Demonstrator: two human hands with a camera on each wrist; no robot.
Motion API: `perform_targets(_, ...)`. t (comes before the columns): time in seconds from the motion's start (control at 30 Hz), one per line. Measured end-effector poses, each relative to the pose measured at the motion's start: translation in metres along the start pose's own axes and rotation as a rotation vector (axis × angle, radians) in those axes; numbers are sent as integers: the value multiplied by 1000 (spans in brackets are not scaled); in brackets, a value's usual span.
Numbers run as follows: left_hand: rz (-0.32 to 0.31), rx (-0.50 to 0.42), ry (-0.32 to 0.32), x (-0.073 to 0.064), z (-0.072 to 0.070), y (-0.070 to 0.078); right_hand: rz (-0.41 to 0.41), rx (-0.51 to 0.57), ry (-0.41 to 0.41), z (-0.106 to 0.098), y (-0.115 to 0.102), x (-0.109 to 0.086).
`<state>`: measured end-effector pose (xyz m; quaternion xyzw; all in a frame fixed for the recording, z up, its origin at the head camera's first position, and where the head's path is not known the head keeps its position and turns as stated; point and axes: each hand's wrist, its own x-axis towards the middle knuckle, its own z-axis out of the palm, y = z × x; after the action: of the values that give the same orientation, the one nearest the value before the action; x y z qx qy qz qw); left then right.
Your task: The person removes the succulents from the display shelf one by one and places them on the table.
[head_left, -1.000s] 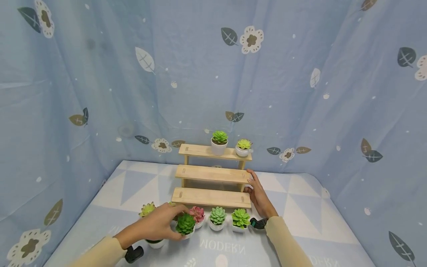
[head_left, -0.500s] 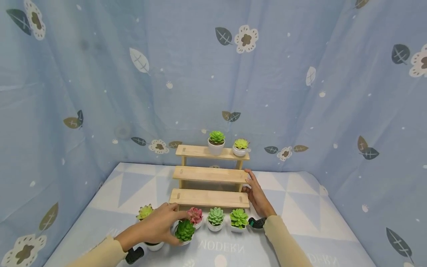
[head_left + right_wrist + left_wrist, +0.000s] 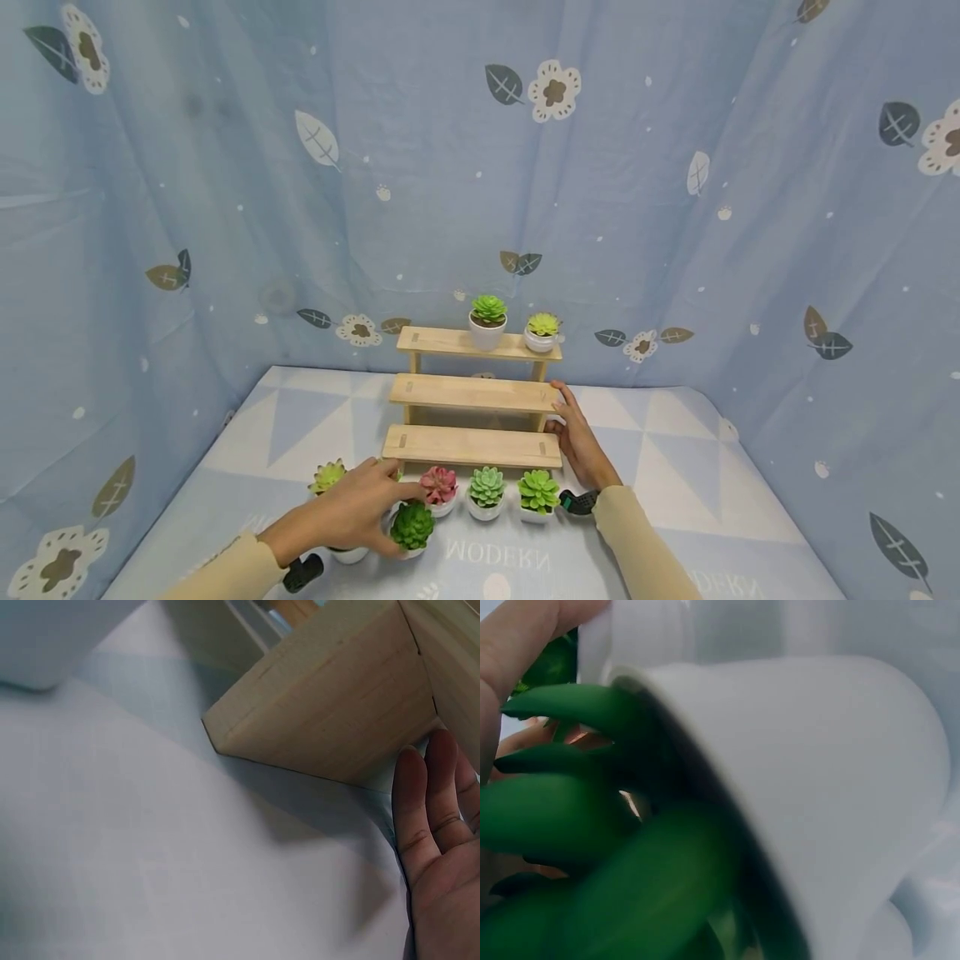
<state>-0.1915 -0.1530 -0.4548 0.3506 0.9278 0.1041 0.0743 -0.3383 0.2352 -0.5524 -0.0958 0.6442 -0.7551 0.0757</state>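
Observation:
In the head view my left hand [image 3: 360, 507] pinches the pot of a dark green succulent [image 3: 412, 525] between thumb and fingers, low over the tablecloth. A second white pot [image 3: 810, 765], with long green leaves, sits close beneath that wrist in the left wrist view. My right hand [image 3: 579, 437] rests against the right end of a three-tier wooden stand [image 3: 472, 445]. Its fingers [image 3: 410, 795] look straight beside the wood in the right wrist view. A red succulent [image 3: 438, 485], a pale green one [image 3: 486, 490] and a bright green one [image 3: 537, 493] line up before the stand.
Two potted succulents, a green one [image 3: 487, 321] and a yellow-green one [image 3: 542, 332], stand on the top tier. Another yellow-green succulent [image 3: 326, 477] is partly hidden behind my left hand. Blue patterned curtains [image 3: 420, 208] enclose the table.
My left hand has drawn the dark green succulent slightly toward me, away from the red one. The right hand stays at the stand. The head view has shifted a little.

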Motion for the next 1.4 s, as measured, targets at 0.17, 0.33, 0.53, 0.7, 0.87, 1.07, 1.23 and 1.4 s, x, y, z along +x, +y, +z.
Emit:
perform_targets(0.17, 34, 15, -31, 1, -1, 1, 12, 7, 10, -1, 2, 1)
perform_targets(0.33, 69, 27, -41, 1, -2, 2, 34, 1, 30, 0, 1, 2)
perform_targets(0.53, 58, 16, -51, 3, -2, 3, 27, -4, 30, 1, 0, 0)
perform_targets(0.7, 14, 19, -65, 6, -1, 3, 17, -7, 18, 0, -1, 1)
perform_targets(0.87, 32, 74, -61, 6, -2, 3, 20, -6, 18, 0, -1, 2)
perform_targets(1.07, 68, 124, -59, 6, -4, 5, 14, 3, 19, 1, -2, 1)
perform_targets(1.23, 84, 120, -60, 8, -3, 4, 17, 2, 16, 1, -1, 1)
perform_targets(1.4, 64, 75, -53, 10, 0, 3, 15, 6, 9, 0, 0, 1)
